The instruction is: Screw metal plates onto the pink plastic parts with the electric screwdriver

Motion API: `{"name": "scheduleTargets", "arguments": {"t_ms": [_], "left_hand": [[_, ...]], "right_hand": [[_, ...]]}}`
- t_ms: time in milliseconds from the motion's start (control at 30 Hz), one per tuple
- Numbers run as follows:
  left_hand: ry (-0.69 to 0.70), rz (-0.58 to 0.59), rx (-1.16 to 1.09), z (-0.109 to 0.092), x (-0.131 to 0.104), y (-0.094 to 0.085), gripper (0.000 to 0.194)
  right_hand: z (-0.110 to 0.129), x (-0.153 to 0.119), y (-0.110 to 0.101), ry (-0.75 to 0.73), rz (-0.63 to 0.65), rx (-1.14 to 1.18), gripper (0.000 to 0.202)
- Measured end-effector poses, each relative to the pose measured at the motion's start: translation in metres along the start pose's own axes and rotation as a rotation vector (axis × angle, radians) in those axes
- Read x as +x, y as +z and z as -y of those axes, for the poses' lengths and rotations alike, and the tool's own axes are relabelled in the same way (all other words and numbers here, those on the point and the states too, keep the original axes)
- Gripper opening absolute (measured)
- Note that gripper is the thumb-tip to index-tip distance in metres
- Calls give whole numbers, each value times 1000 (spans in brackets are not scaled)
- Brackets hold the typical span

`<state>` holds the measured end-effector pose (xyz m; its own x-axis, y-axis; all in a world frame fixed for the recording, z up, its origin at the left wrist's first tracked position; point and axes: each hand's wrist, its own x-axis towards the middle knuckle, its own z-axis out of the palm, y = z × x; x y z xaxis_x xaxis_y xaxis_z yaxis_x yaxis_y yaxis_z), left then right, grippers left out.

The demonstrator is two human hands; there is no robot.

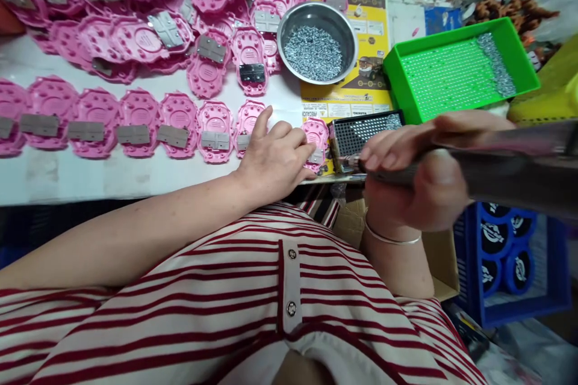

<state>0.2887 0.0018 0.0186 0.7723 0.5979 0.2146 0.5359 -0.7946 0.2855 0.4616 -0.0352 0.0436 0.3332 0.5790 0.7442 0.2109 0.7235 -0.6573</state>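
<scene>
My left hand (276, 157) rests at the table's front edge, its thumb and index finger closed on the near left edge of a pink plastic housing (316, 130) with a grey plate on it. My right hand (419, 168) is wrapped round a dark power screwdriver (506, 159), blurred by motion. The screwdriver lies nearly level, with its tip pointing left at the near edge of a small black perforated tray (356, 135). Small screws lie at the tray's far right. Another pink housing (249, 117) is partly hidden behind my left hand.
A row of pink housings (135, 108) with grey plates runs leftward, with a heap (135, 36) behind it. A metal bowl (350, 63) of screws stands behind the black tray. Right of it sits a green basket (392, 81). A blue crate (551, 289) is below right.
</scene>
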Motion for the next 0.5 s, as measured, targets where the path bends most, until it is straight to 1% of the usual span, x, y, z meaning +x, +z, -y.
{"name": "scheduleTargets", "arguments": {"t_ms": [67, 133, 233, 367, 500], "left_hand": [[-4, 7, -4, 0, -2, -1, 28], [-14, 7, -28, 0, -3, -1, 27], [-25, -10, -88, 0, -5, 0, 25], [-29, -25, -104, -1, -6, 0, 23], [-37, 15, -71, -1, -6, -1, 25]], "right_hand": [[7, 7, -10, -86, -54, -47, 14], [8, 10, -22, -136, -120, -78, 16], [5, 7, -36, -132, -207, -82, 15], [4, 1, -39, -102, -323, -85, 16], [4, -1, -37, -42, -328, -134, 20]]}}
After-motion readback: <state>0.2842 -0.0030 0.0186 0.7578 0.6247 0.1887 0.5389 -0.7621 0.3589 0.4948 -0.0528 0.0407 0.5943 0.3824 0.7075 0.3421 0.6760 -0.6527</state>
